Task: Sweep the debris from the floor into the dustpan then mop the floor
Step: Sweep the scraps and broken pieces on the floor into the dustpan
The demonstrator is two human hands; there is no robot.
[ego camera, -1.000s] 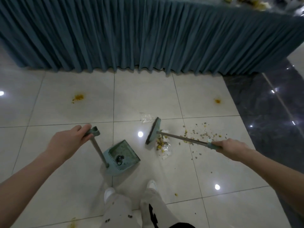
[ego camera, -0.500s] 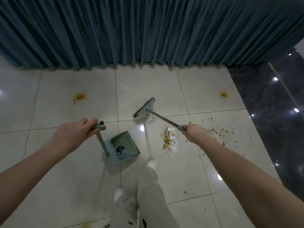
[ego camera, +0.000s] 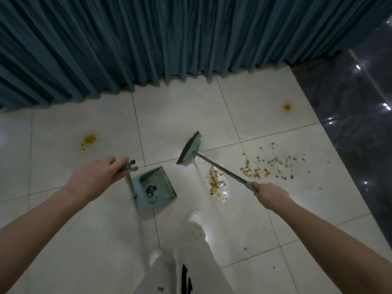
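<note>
My left hand (ego camera: 96,176) grips the top of the upright handle of a teal dustpan (ego camera: 153,188), which rests on the white tiles with a small dark scrap inside. My right hand (ego camera: 270,193) holds the end of a short teal broom (ego camera: 189,150). The broom head is lifted over the floor, up and right of the pan. A heap of yellow and brown debris (ego camera: 215,183) on clear plastic lies under the broom shaft. More crumbs (ego camera: 273,164) are scattered to the right.
A pleated teal table skirt (ego camera: 169,43) hangs along the far side. Orange stains mark the tiles at the left (ego camera: 89,139) and far right (ego camera: 286,107). Dark glossy flooring (ego camera: 350,124) starts at the right. My legs and white shoes (ego camera: 196,216) stand just below the dustpan.
The broom head swung from beside the debris heap up and away toward the table skirt. My right hand pulled in closer. I stepped forward, and the dustpan stayed in place.
</note>
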